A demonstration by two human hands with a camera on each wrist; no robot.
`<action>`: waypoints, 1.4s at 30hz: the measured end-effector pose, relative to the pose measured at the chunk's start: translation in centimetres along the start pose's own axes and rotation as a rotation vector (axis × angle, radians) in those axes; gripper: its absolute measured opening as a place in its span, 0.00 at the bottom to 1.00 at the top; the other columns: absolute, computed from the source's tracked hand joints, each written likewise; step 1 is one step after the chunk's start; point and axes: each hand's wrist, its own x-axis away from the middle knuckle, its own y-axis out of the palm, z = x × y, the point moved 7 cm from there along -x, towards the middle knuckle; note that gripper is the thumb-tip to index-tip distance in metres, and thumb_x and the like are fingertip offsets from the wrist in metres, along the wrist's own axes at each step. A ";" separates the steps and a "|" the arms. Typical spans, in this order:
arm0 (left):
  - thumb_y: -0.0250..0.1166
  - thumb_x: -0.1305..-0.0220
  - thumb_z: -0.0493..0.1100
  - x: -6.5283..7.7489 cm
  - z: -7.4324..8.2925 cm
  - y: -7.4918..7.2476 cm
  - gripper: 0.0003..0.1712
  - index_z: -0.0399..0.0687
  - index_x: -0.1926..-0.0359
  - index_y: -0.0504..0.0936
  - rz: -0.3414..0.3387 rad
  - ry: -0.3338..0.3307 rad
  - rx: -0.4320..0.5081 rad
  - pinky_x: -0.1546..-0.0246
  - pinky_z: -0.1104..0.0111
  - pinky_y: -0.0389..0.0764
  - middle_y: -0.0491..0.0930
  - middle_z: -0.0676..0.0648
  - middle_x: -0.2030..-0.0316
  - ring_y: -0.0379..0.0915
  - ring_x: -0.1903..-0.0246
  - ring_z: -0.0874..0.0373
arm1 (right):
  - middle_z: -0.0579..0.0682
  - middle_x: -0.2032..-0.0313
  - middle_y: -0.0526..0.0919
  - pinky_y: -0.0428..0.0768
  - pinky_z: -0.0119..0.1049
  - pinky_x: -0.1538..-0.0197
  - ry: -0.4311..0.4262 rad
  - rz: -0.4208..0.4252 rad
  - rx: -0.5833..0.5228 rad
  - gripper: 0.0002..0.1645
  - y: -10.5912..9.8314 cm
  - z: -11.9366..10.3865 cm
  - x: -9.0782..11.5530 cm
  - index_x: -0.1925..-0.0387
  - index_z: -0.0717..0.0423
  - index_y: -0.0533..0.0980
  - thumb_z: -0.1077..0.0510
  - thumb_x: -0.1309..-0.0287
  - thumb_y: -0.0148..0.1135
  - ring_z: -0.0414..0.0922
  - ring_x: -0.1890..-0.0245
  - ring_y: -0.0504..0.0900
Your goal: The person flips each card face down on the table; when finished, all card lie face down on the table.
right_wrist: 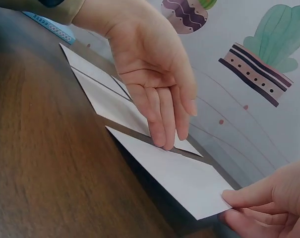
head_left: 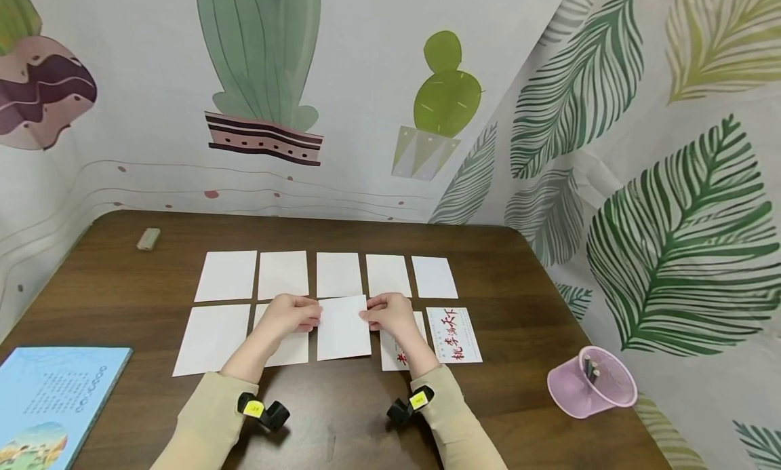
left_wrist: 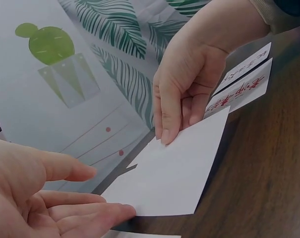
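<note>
A blank white card (head_left: 344,329) is held slightly tilted between my two hands, in the middle of the front row of cards. My right hand (head_left: 393,317) pinches its right edge, the thumb on top and fingers beneath, as the right wrist view shows. At the opposite edge is my left hand (head_left: 285,322); its fingers (left_wrist: 97,215) touch the card while its thumb stands apart. Partly under the right hand lies a card with red characters (head_left: 401,358). Beneath the left hand sits another blank card (head_left: 291,349).
A back row of blank cards (head_left: 283,275) lies behind. At front right is another red-lettered card (head_left: 454,338); at front left, a blank card (head_left: 210,338). A pink cup (head_left: 570,388) stands right, a blue book (head_left: 67,395) lies left, a small pale block (head_left: 148,239) far left.
</note>
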 end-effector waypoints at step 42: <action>0.57 0.31 0.43 1.3 2.8 10.6 0.28 0.27 0.37 0.70 -0.197 0.093 0.015 0.43 0.53 0.79 0.73 0.30 0.39 0.78 0.47 0.41 | 0.57 0.62 0.88 0.85 0.39 0.58 0.120 0.097 0.328 0.19 -10.0 1.5 1.5 0.54 0.64 0.82 0.59 0.47 0.71 0.45 0.66 0.86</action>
